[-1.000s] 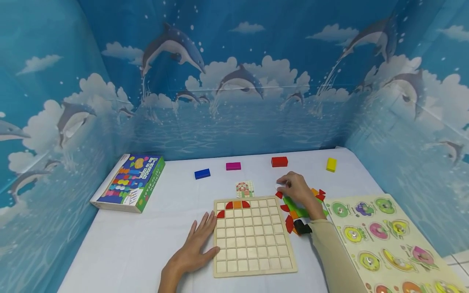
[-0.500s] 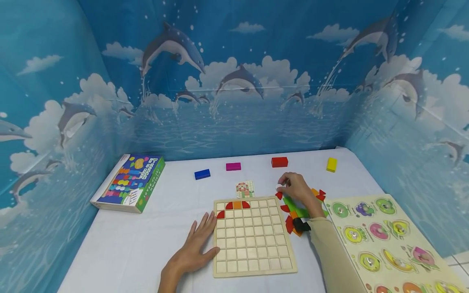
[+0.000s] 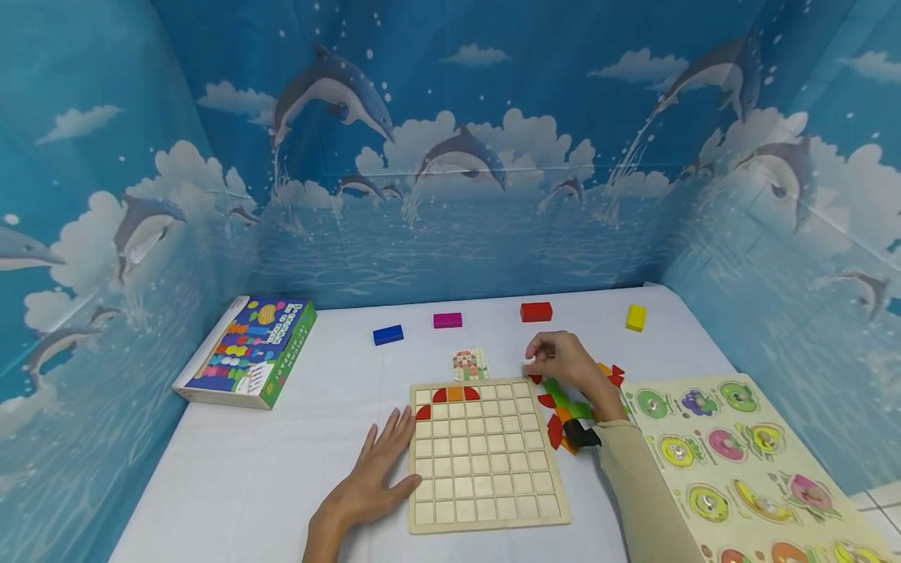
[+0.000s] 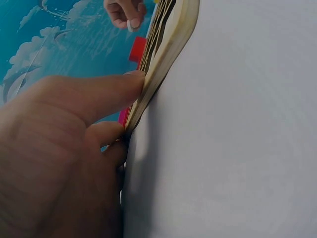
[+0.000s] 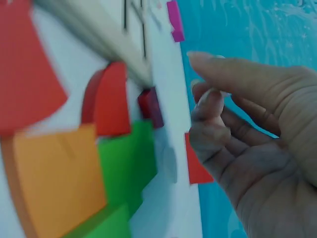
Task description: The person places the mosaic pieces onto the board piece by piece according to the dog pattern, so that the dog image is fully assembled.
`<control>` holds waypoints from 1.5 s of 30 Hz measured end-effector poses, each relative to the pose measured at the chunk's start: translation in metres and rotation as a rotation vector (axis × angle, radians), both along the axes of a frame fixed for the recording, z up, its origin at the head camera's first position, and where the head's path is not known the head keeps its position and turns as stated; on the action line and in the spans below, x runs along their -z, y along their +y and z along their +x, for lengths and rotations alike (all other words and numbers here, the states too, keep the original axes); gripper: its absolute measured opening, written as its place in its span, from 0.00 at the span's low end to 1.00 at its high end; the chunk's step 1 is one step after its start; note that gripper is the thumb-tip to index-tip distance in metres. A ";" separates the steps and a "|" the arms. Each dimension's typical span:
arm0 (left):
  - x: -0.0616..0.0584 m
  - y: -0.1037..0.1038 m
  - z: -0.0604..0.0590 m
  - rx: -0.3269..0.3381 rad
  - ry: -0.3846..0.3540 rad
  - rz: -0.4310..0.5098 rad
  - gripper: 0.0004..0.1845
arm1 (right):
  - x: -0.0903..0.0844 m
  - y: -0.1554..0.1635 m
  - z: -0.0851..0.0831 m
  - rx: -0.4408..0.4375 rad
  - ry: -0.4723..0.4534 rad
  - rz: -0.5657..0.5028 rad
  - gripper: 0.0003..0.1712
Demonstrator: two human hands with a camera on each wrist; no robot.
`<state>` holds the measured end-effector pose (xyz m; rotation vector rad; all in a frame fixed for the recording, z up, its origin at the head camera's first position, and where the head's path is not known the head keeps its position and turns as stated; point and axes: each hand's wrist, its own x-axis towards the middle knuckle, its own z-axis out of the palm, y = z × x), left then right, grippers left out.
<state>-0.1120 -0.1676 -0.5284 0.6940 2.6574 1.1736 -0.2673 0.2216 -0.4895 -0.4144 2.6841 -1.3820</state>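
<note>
A wooden grid board lies on the white table, with several red curved-edge pieces and an orange square in its upper-left cells. My left hand rests flat at the board's left side, thumb and fingertips touching its edge. Beyond the upper-right corner, my right hand pinches a small white piece between thumb and fingers. The left wrist view also catches this white piece; its full shape is hidden. Below the right hand lie loose red, orange, green and black pieces.
A small picture card lies just above the board. Blue, magenta, red and yellow blocks line the back. A game box sits left; a fruit puzzle board lies right.
My right hand, pinching the white piece, has shifted slightly left toward the board's upper-right corner. The left hand and the pieces on the board have stayed where they were.
</note>
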 end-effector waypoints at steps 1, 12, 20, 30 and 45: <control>0.001 0.000 0.000 0.003 0.010 0.004 0.47 | -0.001 -0.003 0.001 -0.026 0.007 -0.018 0.10; -0.002 0.001 -0.001 -0.020 -0.052 -0.051 0.48 | -0.002 -0.059 0.015 -0.335 -0.040 -0.179 0.05; -0.007 0.000 -0.002 -0.013 -0.045 -0.060 0.47 | -0.002 -0.109 0.031 -0.363 -0.038 -0.151 0.05; 0.001 -0.004 -0.002 0.019 -0.005 0.017 0.47 | 0.008 -0.139 0.042 -0.300 -0.089 -0.208 0.05; -0.004 0.001 -0.003 -0.006 -0.071 -0.070 0.47 | 0.014 -0.146 0.046 -0.215 0.002 -0.081 0.03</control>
